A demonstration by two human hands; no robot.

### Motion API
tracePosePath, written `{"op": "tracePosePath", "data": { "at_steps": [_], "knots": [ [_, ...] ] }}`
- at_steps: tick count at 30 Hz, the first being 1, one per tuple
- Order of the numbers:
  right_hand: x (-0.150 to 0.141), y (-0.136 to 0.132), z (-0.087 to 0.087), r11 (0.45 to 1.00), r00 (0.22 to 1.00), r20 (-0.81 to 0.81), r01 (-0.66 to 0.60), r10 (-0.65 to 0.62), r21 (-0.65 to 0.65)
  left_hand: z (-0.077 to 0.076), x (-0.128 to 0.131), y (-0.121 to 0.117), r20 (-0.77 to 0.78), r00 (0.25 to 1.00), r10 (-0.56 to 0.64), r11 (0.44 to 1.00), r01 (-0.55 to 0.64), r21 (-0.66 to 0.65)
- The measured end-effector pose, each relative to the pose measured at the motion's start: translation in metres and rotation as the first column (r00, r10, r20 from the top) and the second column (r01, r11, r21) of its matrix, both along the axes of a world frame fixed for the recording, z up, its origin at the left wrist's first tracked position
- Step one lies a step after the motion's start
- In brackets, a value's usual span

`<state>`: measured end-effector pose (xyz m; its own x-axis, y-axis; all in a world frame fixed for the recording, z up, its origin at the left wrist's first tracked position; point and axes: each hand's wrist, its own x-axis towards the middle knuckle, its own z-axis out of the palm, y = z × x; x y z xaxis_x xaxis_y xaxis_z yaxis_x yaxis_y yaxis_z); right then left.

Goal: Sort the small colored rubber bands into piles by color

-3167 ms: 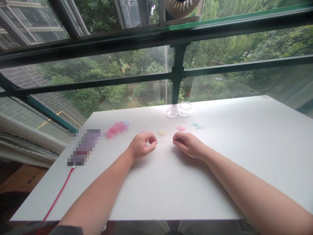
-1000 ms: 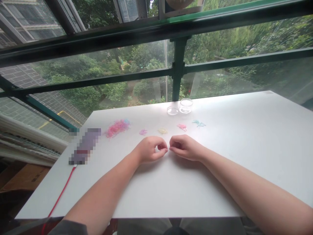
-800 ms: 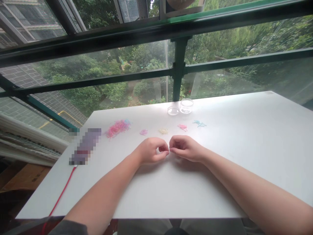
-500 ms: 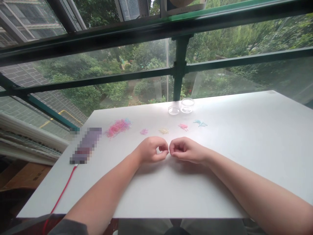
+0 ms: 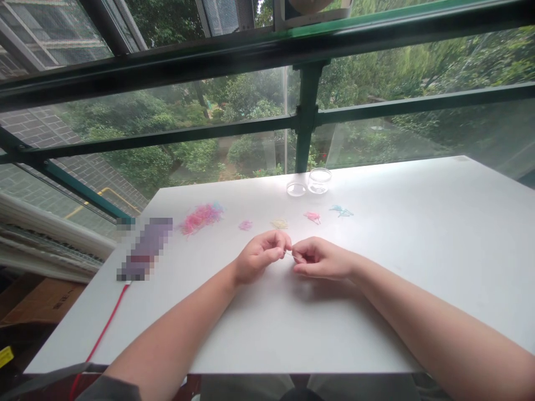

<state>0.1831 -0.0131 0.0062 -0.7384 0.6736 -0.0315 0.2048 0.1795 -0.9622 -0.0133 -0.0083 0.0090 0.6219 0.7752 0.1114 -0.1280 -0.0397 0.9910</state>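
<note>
Between my two hands, just above the white table, runs a thin pale strand that looks like a small rubber band. My left hand pinches one end between thumb and forefinger. The other end goes to the curled fingers of my right hand, whose thumb lies a little lower. Right behind my left hand is a small yellow heap of bands. Farther back lie a purple heap, a pink heap and a light blue heap.
A larger mixed heap of pink, purple and blue bands lies at the left. A clear round jar stands at the back beside its clear lid. At the left edge is a blurred-out phone-like object with a red cable.
My left hand has turned and risen slightly, and the fingertips have drawn a little apart. The pale strand now shows between the hands. The heaps have stayed put.
</note>
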Motion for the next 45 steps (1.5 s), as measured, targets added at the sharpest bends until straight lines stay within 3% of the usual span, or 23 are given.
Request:
{"op": "tracePosePath", "data": {
  "at_steps": [3,6,12,24,31,35,41,45],
  "knots": [
    [0.002,0.001,-0.003,0.998,0.999,-0.039,-0.014,0.012,-0.058,0.001,-0.001,0.001,0.041,0.996,-0.079,0.987,0.084,-0.136],
    [0.004,0.0,-0.003,0.993,0.997,-0.078,-0.037,0.028,-0.114,0.001,-0.001,0.001,0.029,0.992,-0.121,0.975,0.124,-0.185],
    [0.004,0.0,-0.001,0.987,0.995,-0.095,-0.051,0.037,-0.15,-0.002,0.0,0.001,-0.053,0.982,-0.182,0.968,0.169,-0.183],
    [0.002,0.0,0.0,0.999,1.0,0.007,-0.022,0.023,-0.038,-0.002,-0.008,0.005,-0.264,0.935,-0.238,0.971,0.24,-0.024],
    [0.0,-0.001,-0.001,0.997,1.0,-0.001,-0.001,0.001,-0.076,-0.004,-0.01,0.006,-0.154,0.941,-0.303,0.95,0.285,-0.127],
    [0.0,-0.002,-0.003,0.996,1.0,0.0,0.013,-0.013,-0.084,-0.004,-0.01,0.006,-0.208,0.94,-0.272,0.96,0.251,-0.124],
    [0.001,-0.002,-0.004,0.994,1.0,-0.015,0.005,-0.007,-0.108,0.001,-0.012,0.004,-0.208,0.908,-0.364,0.927,0.333,-0.172],
    [0.001,0.0,-0.004,0.991,0.998,-0.056,0.006,-0.013,-0.135,0.0,-0.011,0.003,-0.19,0.926,-0.326,0.94,0.297,-0.168]
  ]
}}
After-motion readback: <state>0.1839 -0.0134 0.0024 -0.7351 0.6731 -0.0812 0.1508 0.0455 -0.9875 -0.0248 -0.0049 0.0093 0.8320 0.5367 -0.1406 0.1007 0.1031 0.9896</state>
